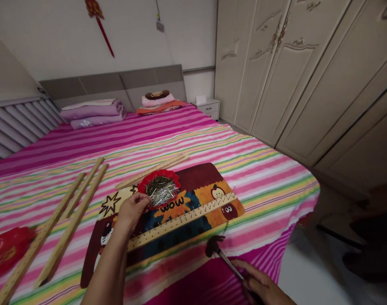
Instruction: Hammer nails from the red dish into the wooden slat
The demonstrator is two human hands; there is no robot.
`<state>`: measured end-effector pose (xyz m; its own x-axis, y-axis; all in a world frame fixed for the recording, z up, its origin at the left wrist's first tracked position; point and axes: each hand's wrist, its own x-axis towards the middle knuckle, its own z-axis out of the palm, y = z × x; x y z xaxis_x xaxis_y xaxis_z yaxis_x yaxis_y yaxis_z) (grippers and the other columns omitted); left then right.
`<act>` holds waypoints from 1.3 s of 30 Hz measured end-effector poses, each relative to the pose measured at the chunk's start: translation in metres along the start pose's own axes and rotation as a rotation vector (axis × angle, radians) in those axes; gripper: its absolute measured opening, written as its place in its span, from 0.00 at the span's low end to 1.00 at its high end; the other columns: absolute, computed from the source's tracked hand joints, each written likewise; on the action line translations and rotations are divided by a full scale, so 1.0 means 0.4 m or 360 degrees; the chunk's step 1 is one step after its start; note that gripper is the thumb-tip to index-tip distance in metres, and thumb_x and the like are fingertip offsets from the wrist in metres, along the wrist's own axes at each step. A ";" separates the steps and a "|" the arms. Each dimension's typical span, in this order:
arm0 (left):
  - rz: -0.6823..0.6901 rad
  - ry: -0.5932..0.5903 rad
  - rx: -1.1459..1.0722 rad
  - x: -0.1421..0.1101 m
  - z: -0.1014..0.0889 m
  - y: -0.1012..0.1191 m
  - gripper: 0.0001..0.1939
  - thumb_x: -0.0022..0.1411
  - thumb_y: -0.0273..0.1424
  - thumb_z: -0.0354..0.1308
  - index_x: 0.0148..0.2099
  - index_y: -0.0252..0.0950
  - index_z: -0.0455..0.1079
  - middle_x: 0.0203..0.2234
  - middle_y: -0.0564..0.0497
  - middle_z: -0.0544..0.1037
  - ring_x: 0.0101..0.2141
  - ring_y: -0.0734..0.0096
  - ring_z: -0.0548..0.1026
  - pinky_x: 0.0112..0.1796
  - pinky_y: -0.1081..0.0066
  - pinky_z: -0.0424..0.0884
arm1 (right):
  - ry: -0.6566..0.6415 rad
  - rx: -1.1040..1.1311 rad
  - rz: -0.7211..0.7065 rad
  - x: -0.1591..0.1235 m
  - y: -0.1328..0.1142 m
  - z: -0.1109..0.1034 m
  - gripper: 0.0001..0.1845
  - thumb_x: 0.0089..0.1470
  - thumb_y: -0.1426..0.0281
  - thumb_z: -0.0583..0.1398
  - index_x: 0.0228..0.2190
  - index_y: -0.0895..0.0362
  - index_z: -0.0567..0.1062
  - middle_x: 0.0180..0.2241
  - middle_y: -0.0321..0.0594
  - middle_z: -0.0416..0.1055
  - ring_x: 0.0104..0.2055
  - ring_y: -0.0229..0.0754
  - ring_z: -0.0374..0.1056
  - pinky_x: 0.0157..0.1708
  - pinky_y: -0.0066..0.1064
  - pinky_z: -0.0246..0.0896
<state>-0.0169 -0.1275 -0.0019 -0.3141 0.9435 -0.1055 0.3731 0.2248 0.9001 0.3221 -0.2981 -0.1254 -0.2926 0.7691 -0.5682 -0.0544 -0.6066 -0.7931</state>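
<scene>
My left hand [134, 209] is at the near-left rim of a red scalloped bowl [142, 183], fingertips pinched together; whether a nail is between them is too small to tell. Many loose nails [161, 190] fill the bowl. In my right hand [260, 279] is the handle of a claw hammer [216, 246], its dark head over the bed's near edge. Between the hands lies a wooden strip [177, 222] with rows of holes, partly behind my left forearm. Nails stand up along its right part. Strip and bowl rest on a cartoon-printed mat [196, 178].
More wooden strips [76, 220] lie on the striped bedspread [260, 165] at left, near a red dish [9, 250]. Another strip [152, 170] is behind the bowl. Folded bedding [93, 112] sits by the headboard [101, 87]. A wardrobe [276, 76] stands at right.
</scene>
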 end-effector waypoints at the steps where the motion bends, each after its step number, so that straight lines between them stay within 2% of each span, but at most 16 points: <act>1: -0.0054 0.0025 -0.0128 -0.025 -0.006 0.005 0.21 0.33 0.44 0.61 0.29 0.35 0.69 0.21 0.54 0.72 0.22 0.76 0.68 0.25 0.75 0.66 | -0.0009 -0.0012 0.0022 -0.003 -0.006 0.001 0.39 0.46 0.57 0.54 0.58 0.60 0.60 0.14 0.24 0.54 0.11 0.29 0.43 0.12 0.21 0.30; 5: -0.0235 0.0012 -0.0407 -0.135 -0.026 0.001 0.24 0.31 0.43 0.67 0.31 0.33 0.74 0.21 0.52 0.74 0.21 0.76 0.69 0.23 0.76 0.67 | 0.0016 -0.0043 0.0019 -0.009 -0.020 0.007 0.39 0.46 0.58 0.53 0.58 0.61 0.59 0.14 0.23 0.56 0.09 0.28 0.44 0.09 0.20 0.32; 8: -0.0398 -0.0084 -0.0545 -0.201 -0.033 -0.024 0.26 0.29 0.43 0.70 0.32 0.32 0.75 0.23 0.48 0.77 0.25 0.71 0.73 0.27 0.74 0.73 | -0.0001 -0.0081 0.0028 -0.006 -0.016 0.006 0.38 0.47 0.59 0.52 0.59 0.61 0.58 0.15 0.23 0.57 0.09 0.28 0.45 0.08 0.19 0.35; 11: -0.0545 -0.0152 -0.0674 -0.244 -0.028 -0.052 0.28 0.27 0.37 0.74 0.35 0.32 0.76 0.29 0.46 0.79 0.29 0.67 0.77 0.31 0.72 0.76 | 0.0023 -0.0128 0.0020 -0.002 -0.001 0.002 0.37 0.48 0.60 0.52 0.59 0.60 0.58 0.16 0.23 0.58 0.10 0.28 0.46 0.07 0.18 0.37; 13: -0.0560 -0.0156 -0.0758 -0.259 -0.015 -0.064 0.29 0.27 0.36 0.74 0.36 0.32 0.76 0.30 0.46 0.80 0.29 0.66 0.78 0.33 0.71 0.77 | 0.0050 -0.0151 0.0007 -0.002 0.008 0.000 0.36 0.48 0.60 0.52 0.59 0.59 0.58 0.16 0.24 0.58 0.11 0.29 0.47 0.07 0.17 0.38; 17: -0.0535 -0.0085 -0.0887 -0.268 0.032 -0.078 0.29 0.28 0.37 0.74 0.37 0.31 0.76 0.29 0.45 0.80 0.29 0.66 0.78 0.33 0.69 0.77 | 0.0060 -0.0190 -0.0022 -0.010 0.008 0.006 0.36 0.49 0.61 0.51 0.59 0.59 0.58 0.16 0.24 0.58 0.11 0.29 0.46 0.07 0.17 0.39; 22: -0.0315 0.0101 -0.0732 -0.256 0.101 -0.105 0.26 0.33 0.42 0.71 0.35 0.32 0.77 0.31 0.46 0.80 0.29 0.71 0.76 0.30 0.74 0.75 | 0.0064 -0.0207 -0.0007 -0.017 -0.001 0.009 0.36 0.48 0.63 0.51 0.59 0.58 0.58 0.16 0.24 0.57 0.11 0.29 0.48 0.08 0.17 0.40; 25: -0.0251 0.0163 -0.0711 -0.247 0.130 -0.120 0.24 0.36 0.43 0.69 0.35 0.33 0.77 0.34 0.47 0.80 0.32 0.71 0.76 0.33 0.73 0.76 | 0.0047 -0.0189 -0.0028 -0.016 0.004 0.004 0.37 0.47 0.62 0.51 0.59 0.60 0.58 0.16 0.24 0.57 0.12 0.30 0.47 0.08 0.17 0.41; 31: -0.0247 0.0220 -0.0619 -0.237 0.162 -0.109 0.19 0.42 0.40 0.64 0.36 0.34 0.76 0.30 0.49 0.80 0.31 0.71 0.77 0.41 0.67 0.75 | 0.0049 -0.0146 -0.0023 -0.010 0.011 -0.001 0.36 0.48 0.63 0.52 0.59 0.59 0.58 0.17 0.25 0.58 0.12 0.29 0.48 0.07 0.16 0.41; 36: -0.0211 0.0223 -0.0612 -0.233 0.186 -0.106 0.15 0.43 0.38 0.63 0.34 0.35 0.76 0.33 0.49 0.80 0.31 0.70 0.76 0.40 0.66 0.75 | 0.0035 -0.0122 -0.0012 -0.007 0.007 -0.001 0.36 0.48 0.64 0.52 0.59 0.59 0.58 0.17 0.25 0.58 0.12 0.29 0.47 0.07 0.16 0.41; 39: -0.0184 0.0218 -0.0573 -0.227 0.195 -0.118 0.15 0.43 0.39 0.63 0.34 0.36 0.76 0.32 0.49 0.79 0.31 0.70 0.76 0.39 0.66 0.75 | 0.0032 -0.0124 -0.0002 -0.008 0.004 -0.002 0.36 0.48 0.65 0.51 0.59 0.58 0.58 0.17 0.25 0.57 0.12 0.29 0.47 0.07 0.16 0.40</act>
<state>0.0619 -0.2048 -0.0678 -0.4587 0.8704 -0.1791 0.0067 0.2050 0.9787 0.3236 -0.3014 -0.1251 -0.2730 0.7744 -0.5708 0.0200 -0.5887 -0.8081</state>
